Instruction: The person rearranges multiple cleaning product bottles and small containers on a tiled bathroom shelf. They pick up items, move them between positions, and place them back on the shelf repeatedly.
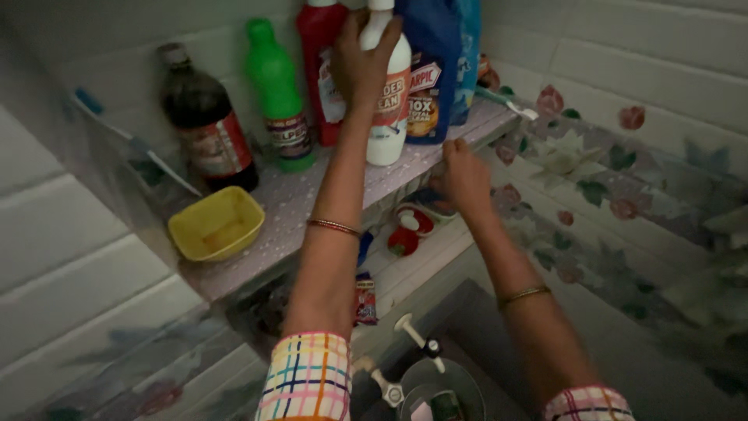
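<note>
My left hand [360, 68] is wrapped around the upper part of a white cleaner bottle [388, 125] that stands upright on a pale dotted wall shelf [296, 203]. A red bottle [321, 31] stands just behind the hand, and a blue bottle [430, 70] is to the right. My right hand [464, 181] is lower, at the shelf's front edge, with its fingers curled against the rim; I cannot tell if it holds anything. Both wrists wear thin bangles and checked sleeves.
On the shelf also stand a green bottle [277, 93], a dark brown bottle [204, 121] and a yellow bowl [216, 224]. A toothbrush [506, 103] lies at the shelf's right end. Taps [413, 343] and a metal vessel [440, 394] sit below. Flowered tiles cover the walls.
</note>
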